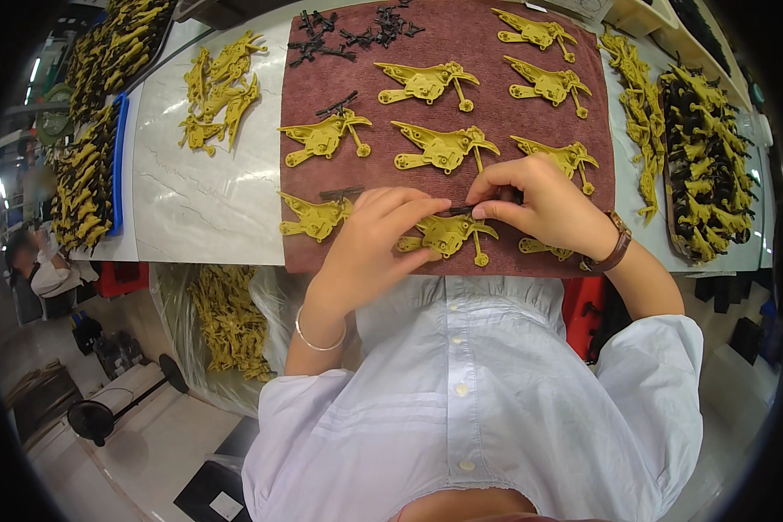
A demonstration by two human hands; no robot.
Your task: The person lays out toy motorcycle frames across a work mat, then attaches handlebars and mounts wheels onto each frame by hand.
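My left hand (370,237) presses a yellow bird-shaped plastic part (444,237) down on the maroon cloth (309,91) near its front edge. Pinched between the thumb and finger of my right hand (548,204) is one end of a small black plastic piece (461,210), which lies along the top of that yellow part. The left fingertips also touch the black piece's other end. To the left, another yellow part (311,217) has a black piece (341,192) beside it. A further yellow part (552,247) is partly covered by my right hand.
More yellow parts (426,84) lie in rows on the cloth, with loose black pieces (357,35) at the back. Yellow heaps sit left (222,91) and right (639,122). A full tray (709,165) stands far right, a blue-edged tray (119,165) far left. Below hangs a plastic bag (170,300) of yellow parts.
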